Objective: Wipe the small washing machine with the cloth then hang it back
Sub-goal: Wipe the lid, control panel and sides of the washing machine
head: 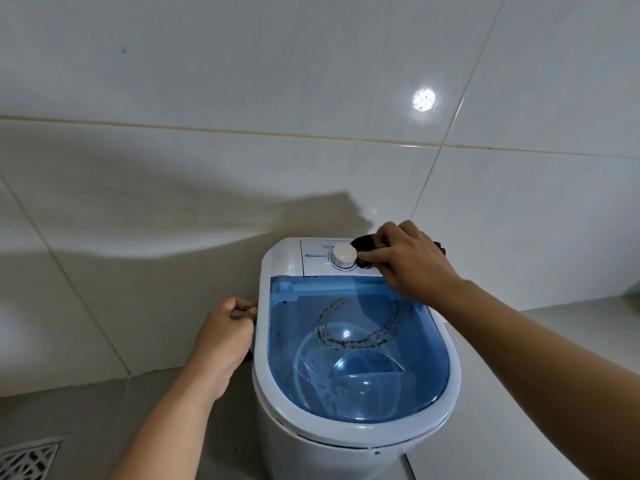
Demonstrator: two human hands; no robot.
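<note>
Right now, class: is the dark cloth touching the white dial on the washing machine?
Touching. The head view shows the cloth, under the right hand, pressed against the dial with no gap.

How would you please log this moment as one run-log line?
stage: wiping control panel | right hand: pressing dark cloth beside dial | left hand: steadying washing machine side | lid: closed

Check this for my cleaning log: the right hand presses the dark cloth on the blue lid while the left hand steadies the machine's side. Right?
Not quite. In the head view, the right hand presses the dark cloth on the white control panel, beside the dial, not on the blue lid. The left hand does steady the machine's side.
</note>
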